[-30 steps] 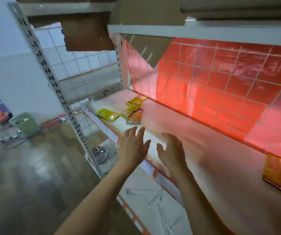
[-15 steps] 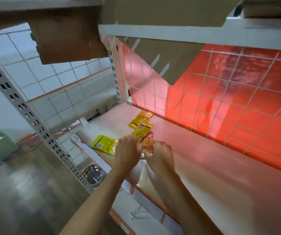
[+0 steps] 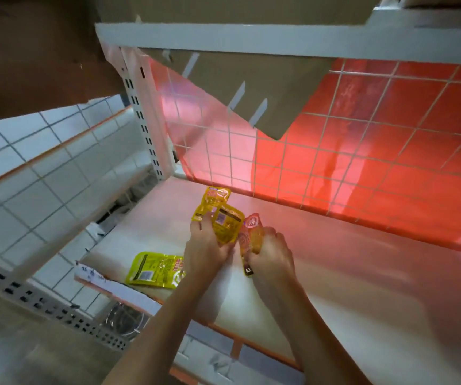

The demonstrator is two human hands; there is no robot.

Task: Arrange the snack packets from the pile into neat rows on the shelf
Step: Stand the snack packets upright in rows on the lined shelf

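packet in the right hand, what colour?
Orange, with a black end: the packet in the right hand. Head view shows it best.

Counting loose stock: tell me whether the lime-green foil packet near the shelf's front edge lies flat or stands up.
Flat. The lime-green foil packet rests broad side up on the white shelf board, its printed face showing.

wall: white tiles (image 3: 57,173) | backing: wire grid (image 3: 362,151) glowing red | upright: perforated grey post (image 3: 147,126) | floor (image 3: 15,357): brown, glossy
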